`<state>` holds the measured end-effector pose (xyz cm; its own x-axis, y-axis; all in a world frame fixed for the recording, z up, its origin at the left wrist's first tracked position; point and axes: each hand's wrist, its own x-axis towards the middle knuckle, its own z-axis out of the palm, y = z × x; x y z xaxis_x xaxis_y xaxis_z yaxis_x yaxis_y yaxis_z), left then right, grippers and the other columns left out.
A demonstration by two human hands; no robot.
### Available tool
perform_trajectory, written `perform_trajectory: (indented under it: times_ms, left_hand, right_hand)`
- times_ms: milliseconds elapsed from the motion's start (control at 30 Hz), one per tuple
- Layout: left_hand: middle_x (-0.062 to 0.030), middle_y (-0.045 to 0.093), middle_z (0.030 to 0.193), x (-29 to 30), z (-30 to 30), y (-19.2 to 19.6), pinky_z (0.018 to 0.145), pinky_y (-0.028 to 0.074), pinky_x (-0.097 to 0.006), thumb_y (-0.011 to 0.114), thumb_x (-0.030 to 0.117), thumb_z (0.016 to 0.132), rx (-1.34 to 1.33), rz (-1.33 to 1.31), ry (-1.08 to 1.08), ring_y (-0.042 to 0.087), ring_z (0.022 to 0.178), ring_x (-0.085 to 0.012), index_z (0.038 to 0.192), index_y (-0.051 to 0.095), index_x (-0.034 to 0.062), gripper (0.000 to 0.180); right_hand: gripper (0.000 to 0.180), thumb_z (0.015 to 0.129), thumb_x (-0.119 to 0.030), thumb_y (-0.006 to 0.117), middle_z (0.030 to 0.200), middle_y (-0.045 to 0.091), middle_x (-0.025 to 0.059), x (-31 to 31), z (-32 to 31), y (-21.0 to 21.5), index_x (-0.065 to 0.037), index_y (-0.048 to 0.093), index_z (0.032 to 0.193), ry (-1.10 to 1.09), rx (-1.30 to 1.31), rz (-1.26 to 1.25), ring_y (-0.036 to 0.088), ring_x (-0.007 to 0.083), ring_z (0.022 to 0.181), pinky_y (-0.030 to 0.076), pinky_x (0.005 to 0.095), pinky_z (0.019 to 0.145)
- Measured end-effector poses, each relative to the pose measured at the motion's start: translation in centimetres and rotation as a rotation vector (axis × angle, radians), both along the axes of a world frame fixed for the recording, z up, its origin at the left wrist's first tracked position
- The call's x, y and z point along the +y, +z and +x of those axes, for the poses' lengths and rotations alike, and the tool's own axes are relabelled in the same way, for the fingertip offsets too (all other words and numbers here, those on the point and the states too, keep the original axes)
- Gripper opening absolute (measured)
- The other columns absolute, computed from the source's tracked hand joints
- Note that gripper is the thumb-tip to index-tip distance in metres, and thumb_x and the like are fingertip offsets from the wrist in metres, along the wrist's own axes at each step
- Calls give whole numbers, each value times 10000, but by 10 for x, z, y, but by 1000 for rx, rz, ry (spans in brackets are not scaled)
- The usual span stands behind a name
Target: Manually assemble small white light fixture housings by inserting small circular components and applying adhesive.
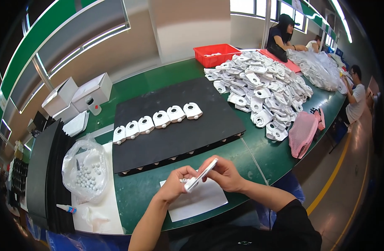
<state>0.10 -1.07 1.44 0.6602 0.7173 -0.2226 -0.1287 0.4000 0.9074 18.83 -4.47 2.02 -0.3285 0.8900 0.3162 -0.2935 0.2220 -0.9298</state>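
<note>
Over a white paper sheet [204, 203] at the table's near edge, I hold a flat white plastic part [201, 175] tilted on its edge. My right hand [226, 173] is closed on its upper side. My left hand [175, 184] grips its lower end, with small white bits showing at the fingers; some of this is hidden. Beyond my hands, a row of several similar white parts [160, 119], each with a round hole and a small white ball at its near end, lies on a black foam board [179, 140].
Far right is a big pile of white parts [259, 90], with a red bin [215, 55] behind and a pink mesh bag [302, 134] beside it. At left are a plastic bag of white balls [86, 173], a glue bottle [66, 208], stacked black boards [45, 180] and white boxes [91, 94]. Other people sit farther off.
</note>
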Motion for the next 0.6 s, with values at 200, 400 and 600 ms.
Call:
perform_trajectory:
  times_ms: [200, 400, 600]
  left_hand:
    - [14, 467, 605, 6, -7, -11, 388, 209, -178, 586, 276, 819, -211, -16, 228, 313, 451, -48, 947, 498, 91, 240]
    - [-3, 484, 667, 15, -8, -11, 396, 221, -174, 502, 405, 872, -439, -233, 315, 335, 486, -53, 976, 483, 84, 338]
    - [-50, 528, 826, 15, -8, -9, 406, 258, -178, 513, 96, 828, -443, -253, 325, 404, 567, -92, 1014, 483, 63, 191]
  right_hand:
    - [228, 846, -31, 537, 904, 581, 37, 67, 8, 42, -24, 487, 1068, -41, -79, 64, 552, 87, 846, 469, 248, 738]
    - [274, 800, -139, 577, 743, 597, 95, 187, 84, 8, 2, 475, 1012, -761, -680, 163, 589, 199, 681, 446, 312, 618]
    - [259, 761, -230, 596, 876, 648, 132, 231, 105, -22, -37, 640, 928, -741, -982, 36, 620, 259, 828, 472, 345, 762]
